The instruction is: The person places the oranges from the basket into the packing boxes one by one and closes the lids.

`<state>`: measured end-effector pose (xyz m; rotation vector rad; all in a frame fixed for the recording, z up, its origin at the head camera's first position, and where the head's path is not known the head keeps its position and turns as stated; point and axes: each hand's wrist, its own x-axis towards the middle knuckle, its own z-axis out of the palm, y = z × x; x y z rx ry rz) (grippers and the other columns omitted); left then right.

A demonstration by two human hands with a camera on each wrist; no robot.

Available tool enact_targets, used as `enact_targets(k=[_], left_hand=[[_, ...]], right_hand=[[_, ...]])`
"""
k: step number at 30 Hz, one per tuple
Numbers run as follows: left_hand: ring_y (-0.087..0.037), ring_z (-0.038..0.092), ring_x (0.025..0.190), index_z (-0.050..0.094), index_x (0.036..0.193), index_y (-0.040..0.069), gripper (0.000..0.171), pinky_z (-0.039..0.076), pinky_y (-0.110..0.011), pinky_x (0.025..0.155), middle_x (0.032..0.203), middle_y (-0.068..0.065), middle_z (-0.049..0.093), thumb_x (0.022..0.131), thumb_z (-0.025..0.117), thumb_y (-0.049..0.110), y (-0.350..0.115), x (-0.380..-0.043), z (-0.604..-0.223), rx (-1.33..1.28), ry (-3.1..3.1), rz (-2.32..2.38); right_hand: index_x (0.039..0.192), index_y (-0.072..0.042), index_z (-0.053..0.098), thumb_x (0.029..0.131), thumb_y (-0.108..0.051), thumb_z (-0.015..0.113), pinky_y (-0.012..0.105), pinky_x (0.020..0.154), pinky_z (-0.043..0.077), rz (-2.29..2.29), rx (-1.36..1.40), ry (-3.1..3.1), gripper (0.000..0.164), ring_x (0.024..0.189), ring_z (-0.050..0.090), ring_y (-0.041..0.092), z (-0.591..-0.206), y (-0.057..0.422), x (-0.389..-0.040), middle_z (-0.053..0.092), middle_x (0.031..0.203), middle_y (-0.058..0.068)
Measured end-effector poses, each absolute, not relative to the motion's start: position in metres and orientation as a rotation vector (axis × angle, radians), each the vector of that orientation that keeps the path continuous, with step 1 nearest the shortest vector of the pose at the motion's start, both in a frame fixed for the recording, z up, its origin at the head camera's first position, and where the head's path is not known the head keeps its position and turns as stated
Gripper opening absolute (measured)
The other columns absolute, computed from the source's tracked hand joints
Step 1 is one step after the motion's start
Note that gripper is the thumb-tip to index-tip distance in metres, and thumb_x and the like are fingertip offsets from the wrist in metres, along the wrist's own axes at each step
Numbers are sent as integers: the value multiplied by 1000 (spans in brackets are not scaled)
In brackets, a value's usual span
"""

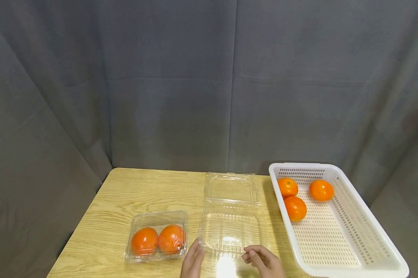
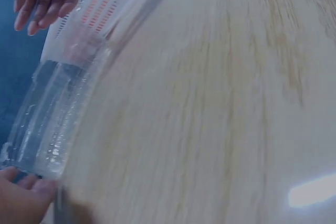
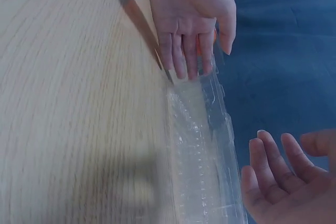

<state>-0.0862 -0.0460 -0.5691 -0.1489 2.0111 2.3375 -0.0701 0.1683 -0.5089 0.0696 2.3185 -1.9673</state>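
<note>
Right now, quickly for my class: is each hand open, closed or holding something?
Left hand: open, fingers at the edge of the empty plastic clamshell.
Right hand: open, holding nothing.

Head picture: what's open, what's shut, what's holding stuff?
Left box: looks closed, two orange fruits inside
Middle box: open, lid folded back, no fruit inside
White basket: open-topped, three orange fruits inside
Left hand: touching middle box's edge
Right hand: loosely bent, holding nothing

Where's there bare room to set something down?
The table has a bare patch behind the closed container, left of the open container. The white basket has bare floor at its near end. It's tight at the open container's near edge, by the left hand and right hand, and between that container and the basket.
</note>
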Motion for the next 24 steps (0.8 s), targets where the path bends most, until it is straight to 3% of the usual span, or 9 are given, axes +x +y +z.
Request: enact_targets(k=[4,15,24], left_hand=[[-55,28,136,36,143,-16,54,22,-67,111,148,-37,34,105,47,21,-40,-89,-570,-144,2101,2389],[-56,32,133,41,143,-10,47,28,-70,106,146,-35,39,106,43,20,-33,-95,-584,-147,2257,2353],[-46,36,134,45,143,-7,45,32,-62,107,146,-28,44,105,47,16,-35,-97,-591,-117,2323,2315]], right_hand=[[115,13,61,103,-18,53,31,76,55,-1971,88,2335,34,84,67,18,-508,171,-70,71,92,6],[114,10,63,101,-17,56,30,76,53,-1989,177,2338,31,84,67,19,-507,170,-70,71,93,11],[114,10,62,103,-14,53,28,77,54,-1940,157,2429,28,84,67,18,-497,176,-73,70,96,14]])
